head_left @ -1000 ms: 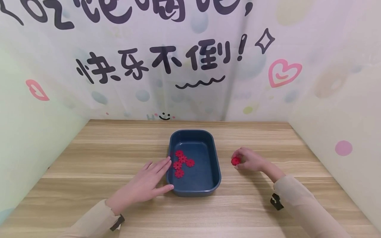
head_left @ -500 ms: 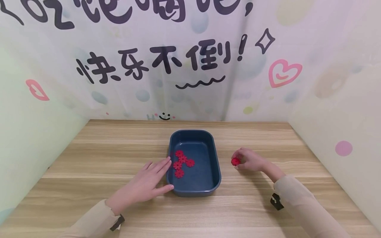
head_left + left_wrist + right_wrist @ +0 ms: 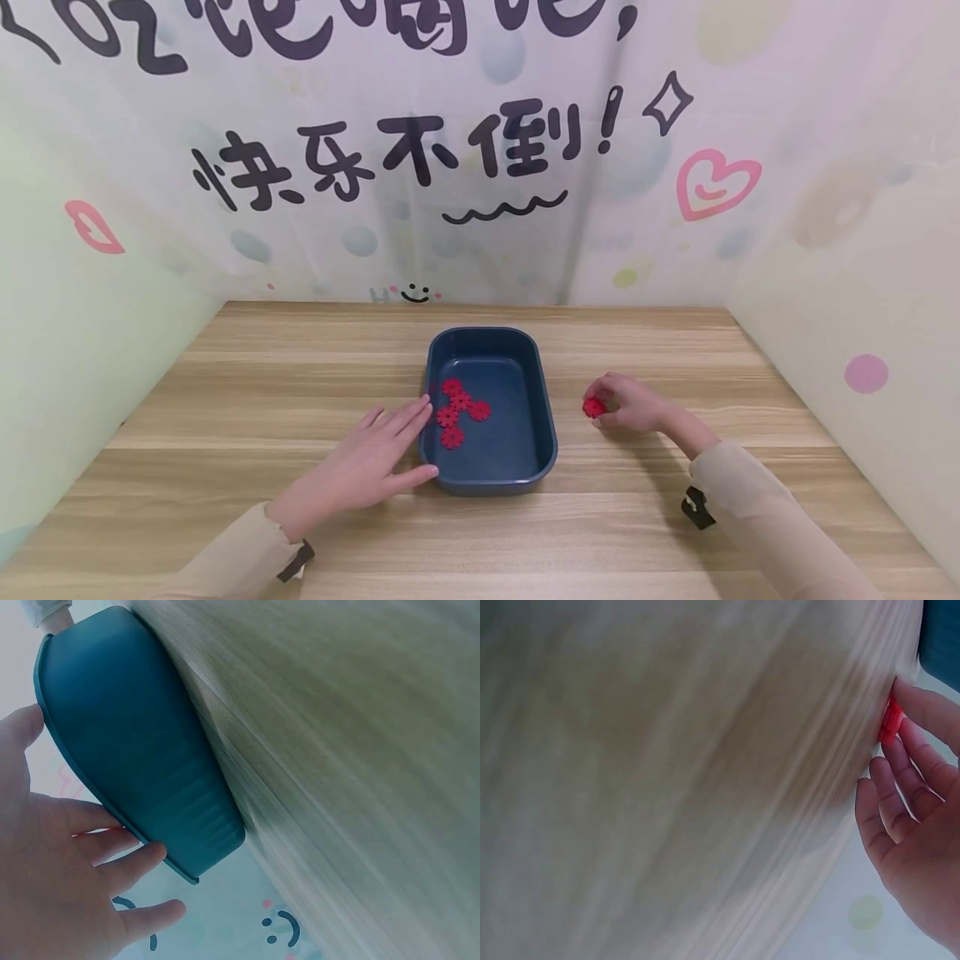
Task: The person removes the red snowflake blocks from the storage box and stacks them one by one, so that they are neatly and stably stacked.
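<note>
A dark blue rectangular tray [image 3: 504, 454] stands on the wooden table, with several red notched plastic discs [image 3: 452, 437] lying flat toward its left side. My left hand [image 3: 363, 462] rests against the tray's left rim, fingers spread and fairly straight; the left wrist view shows the fingertips and thumb along the edge of the tray wall [image 3: 127, 727]. To the right of the tray, my right hand [image 3: 633, 406] pinches a red notched disc [image 3: 594, 407] between thumb and fingers, low at the tabletop. From the right wrist, this red disc [image 3: 891, 721] is seen edge-on, partly hidden by fingers.
The wood-grain table [image 3: 300, 350] runs back to a printed cloth [image 3: 345, 250] with dark lettering. Pale side walls [image 3: 847, 275] border it left and right. Black straps [image 3: 697, 508] show at the cuffs of both beige sleeves.
</note>
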`<move>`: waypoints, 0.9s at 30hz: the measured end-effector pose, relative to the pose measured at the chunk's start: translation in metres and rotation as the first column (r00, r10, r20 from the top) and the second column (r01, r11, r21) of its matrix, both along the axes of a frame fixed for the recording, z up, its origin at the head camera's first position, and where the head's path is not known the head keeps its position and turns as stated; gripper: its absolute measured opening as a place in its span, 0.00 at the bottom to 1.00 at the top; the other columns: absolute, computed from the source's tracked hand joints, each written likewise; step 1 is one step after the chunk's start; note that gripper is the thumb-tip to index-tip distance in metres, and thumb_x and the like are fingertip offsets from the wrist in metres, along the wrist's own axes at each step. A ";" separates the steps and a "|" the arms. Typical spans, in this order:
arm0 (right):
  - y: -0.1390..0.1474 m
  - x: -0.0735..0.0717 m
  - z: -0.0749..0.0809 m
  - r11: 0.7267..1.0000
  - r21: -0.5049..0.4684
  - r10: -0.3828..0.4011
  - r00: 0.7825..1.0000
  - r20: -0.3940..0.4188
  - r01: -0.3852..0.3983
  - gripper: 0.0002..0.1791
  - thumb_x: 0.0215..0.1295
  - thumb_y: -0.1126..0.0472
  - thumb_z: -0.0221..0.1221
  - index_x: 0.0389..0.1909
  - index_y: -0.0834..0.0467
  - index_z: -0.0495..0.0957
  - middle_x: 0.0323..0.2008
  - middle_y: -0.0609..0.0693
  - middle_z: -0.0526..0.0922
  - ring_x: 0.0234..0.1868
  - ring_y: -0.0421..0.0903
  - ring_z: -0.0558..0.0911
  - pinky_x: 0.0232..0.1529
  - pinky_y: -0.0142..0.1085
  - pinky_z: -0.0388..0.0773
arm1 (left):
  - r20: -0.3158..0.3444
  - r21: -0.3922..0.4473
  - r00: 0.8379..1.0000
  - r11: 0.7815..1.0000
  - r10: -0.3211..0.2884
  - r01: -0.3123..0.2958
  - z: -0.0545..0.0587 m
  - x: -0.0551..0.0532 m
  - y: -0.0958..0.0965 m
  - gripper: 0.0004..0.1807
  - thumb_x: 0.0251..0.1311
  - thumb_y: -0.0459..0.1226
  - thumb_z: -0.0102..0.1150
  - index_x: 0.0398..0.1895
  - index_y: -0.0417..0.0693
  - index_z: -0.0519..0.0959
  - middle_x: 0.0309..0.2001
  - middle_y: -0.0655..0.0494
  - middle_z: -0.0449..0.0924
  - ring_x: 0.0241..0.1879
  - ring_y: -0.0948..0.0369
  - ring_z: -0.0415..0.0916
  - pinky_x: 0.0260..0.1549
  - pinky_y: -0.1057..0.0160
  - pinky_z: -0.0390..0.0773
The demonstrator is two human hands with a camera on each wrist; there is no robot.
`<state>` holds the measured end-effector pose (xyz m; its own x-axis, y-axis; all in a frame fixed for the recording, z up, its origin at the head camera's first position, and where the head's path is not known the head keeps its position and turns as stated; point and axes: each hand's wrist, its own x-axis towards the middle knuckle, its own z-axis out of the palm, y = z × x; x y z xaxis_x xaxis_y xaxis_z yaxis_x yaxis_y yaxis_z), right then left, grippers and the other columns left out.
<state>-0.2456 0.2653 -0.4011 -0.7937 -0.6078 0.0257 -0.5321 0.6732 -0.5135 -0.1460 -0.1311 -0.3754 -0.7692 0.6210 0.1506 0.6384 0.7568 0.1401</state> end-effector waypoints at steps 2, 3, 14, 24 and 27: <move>0.000 0.000 0.000 1.000 -0.003 0.003 1.000 0.000 -0.003 0.17 0.46 0.65 0.65 0.39 0.64 0.73 0.34 0.49 0.73 0.36 0.46 0.73 0.39 0.41 0.71 | -0.002 0.001 1.000 1.000 0.000 0.000 0.000 0.000 0.000 0.43 0.56 0.62 0.39 0.64 0.39 0.57 0.65 0.50 0.52 0.62 0.55 0.52 0.55 0.45 0.53; 0.000 0.000 0.000 1.000 -0.005 0.004 1.000 0.000 -0.004 0.17 0.46 0.65 0.65 0.39 0.64 0.73 0.33 0.49 0.73 0.36 0.46 0.73 0.40 0.41 0.71 | -0.002 0.002 1.000 1.000 0.000 0.000 0.000 0.000 0.000 0.42 0.56 0.62 0.39 0.64 0.39 0.57 0.65 0.50 0.52 0.62 0.55 0.52 0.55 0.45 0.53; -0.001 0.000 0.000 1.000 -0.023 0.003 1.000 0.020 -0.003 0.18 0.47 0.65 0.64 0.40 0.63 0.73 0.35 0.48 0.74 0.38 0.45 0.74 0.43 0.41 0.70 | 0.001 0.001 1.000 1.000 0.005 -0.005 -0.001 -0.001 0.000 0.43 0.56 0.63 0.39 0.64 0.40 0.58 0.65 0.50 0.52 0.61 0.54 0.53 0.55 0.45 0.54; 0.000 0.000 0.000 0.999 -0.034 0.008 1.000 0.015 -0.008 0.19 0.47 0.65 0.65 0.41 0.63 0.73 0.36 0.48 0.75 0.38 0.45 0.74 0.42 0.42 0.70 | 0.005 0.001 1.000 1.000 0.006 -0.006 0.001 0.000 0.001 0.42 0.56 0.61 0.41 0.64 0.39 0.58 0.65 0.50 0.52 0.61 0.53 0.54 0.54 0.45 0.54; -0.001 0.001 0.000 0.999 -0.035 0.007 1.000 0.018 -0.006 0.19 0.47 0.66 0.65 0.41 0.63 0.73 0.36 0.48 0.75 0.38 0.45 0.74 0.42 0.42 0.70 | 0.007 0.000 1.000 1.000 0.006 -0.006 0.001 0.000 0.001 0.42 0.56 0.61 0.42 0.64 0.40 0.58 0.65 0.50 0.52 0.61 0.54 0.54 0.54 0.45 0.54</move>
<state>-0.2451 0.2646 -0.4015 -0.7904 -0.6117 0.0323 -0.5265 0.6514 -0.5464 -0.1459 -0.1304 -0.3746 -0.7739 0.6164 0.1453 0.6329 0.7606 0.1444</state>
